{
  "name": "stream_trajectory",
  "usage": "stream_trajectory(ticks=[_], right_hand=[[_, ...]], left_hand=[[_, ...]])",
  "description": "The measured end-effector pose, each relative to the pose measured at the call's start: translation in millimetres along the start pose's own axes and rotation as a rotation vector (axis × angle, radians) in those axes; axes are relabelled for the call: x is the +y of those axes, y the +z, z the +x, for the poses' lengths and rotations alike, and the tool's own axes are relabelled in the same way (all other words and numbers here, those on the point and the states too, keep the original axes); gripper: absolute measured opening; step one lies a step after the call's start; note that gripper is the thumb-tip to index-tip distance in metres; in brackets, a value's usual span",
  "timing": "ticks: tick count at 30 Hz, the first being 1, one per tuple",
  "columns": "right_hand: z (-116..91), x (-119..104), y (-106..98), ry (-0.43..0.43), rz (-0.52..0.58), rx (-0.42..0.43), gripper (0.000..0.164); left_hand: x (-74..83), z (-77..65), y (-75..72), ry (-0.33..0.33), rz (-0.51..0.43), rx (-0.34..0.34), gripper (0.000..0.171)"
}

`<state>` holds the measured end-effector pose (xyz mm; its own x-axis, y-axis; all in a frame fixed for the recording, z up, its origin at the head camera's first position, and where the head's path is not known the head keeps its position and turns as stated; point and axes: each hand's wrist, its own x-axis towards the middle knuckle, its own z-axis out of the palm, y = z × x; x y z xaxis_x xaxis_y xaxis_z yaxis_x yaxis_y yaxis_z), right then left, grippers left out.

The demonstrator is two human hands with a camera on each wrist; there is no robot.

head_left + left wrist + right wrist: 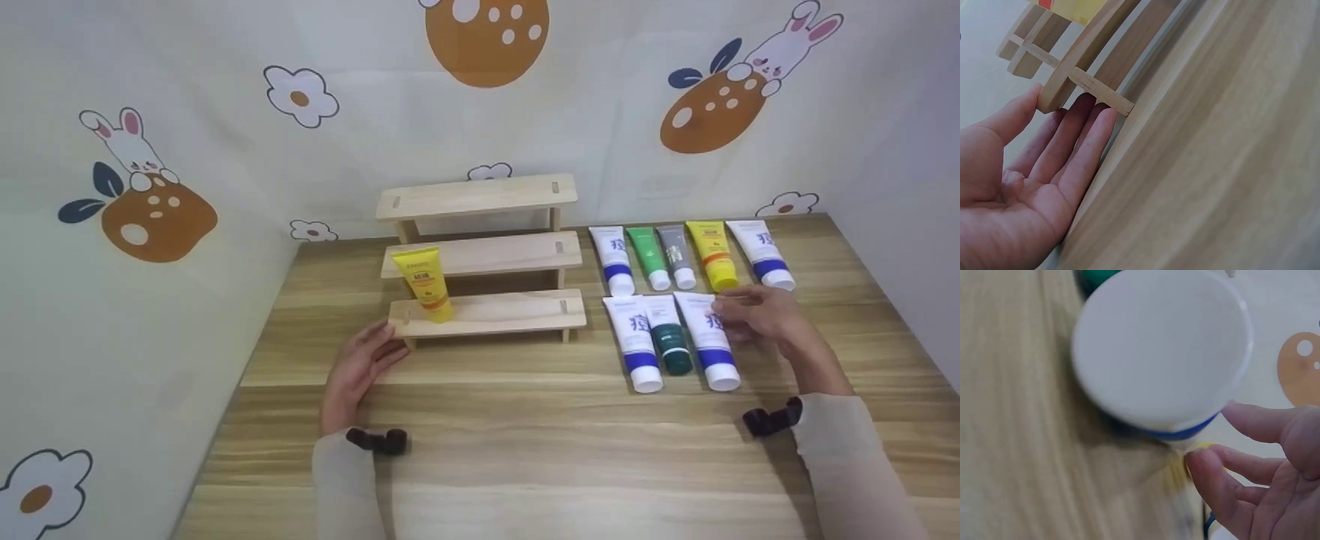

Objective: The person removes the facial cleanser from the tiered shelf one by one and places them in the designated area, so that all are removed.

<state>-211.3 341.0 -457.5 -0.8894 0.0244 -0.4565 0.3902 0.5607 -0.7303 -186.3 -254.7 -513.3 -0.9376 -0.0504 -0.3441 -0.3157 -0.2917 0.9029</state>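
My left hand (362,367) grips the left end of the lowest step of a three-tier wooden stand (502,313). In the left wrist view the thumb is at the step's end, with the fingers (1092,135) under it beside the short leg. A yellow tube (424,281) stands cap down on that lowest step, near its left end. At the right, my right hand (772,315) pinches the right edge of a white tube with a blue band (705,330). Its round white cap (1162,349) fills much of the right wrist view.
Left of the held tube lie a dark-green-capped tube (670,341) and another white-and-blue tube (632,337). Behind them is a row with a white tube (611,255), a green tube (646,251), a grey tube (676,251), a yellow tube (709,247) and a white tube (757,247).
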Motion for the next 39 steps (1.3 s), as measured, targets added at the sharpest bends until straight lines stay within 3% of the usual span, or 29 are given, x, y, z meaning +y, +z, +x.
stream_trajectory(ticks=[3,8,16,31,39], right_hand=[[-11,-10,-1,-0.039,-0.017,0.028,0.075],[-34,-39,9,-0.176,-0.024,0.071,0.069],[-62,-79,37,-0.351,0.016,0.022,0.059],[-62,-136,110,-0.647,0.171,-0.102,0.057],[-61,-160,142,-0.745,0.218,-0.2,0.061]], left_hand=[[-0.4,-0.5,-0.9,-0.001,0.001,-0.003,0.061],[-0.2,-0.4,-1.0,-0.001,0.0,-0.004,0.063],[-0.5,0.6,-2.7,0.026,0.011,-0.029,0.06],[0.2,-0.5,-0.6,0.017,0.023,-0.013,0.06],[-1.1,0.0,-1.6,0.024,0.012,-0.018,0.06]])
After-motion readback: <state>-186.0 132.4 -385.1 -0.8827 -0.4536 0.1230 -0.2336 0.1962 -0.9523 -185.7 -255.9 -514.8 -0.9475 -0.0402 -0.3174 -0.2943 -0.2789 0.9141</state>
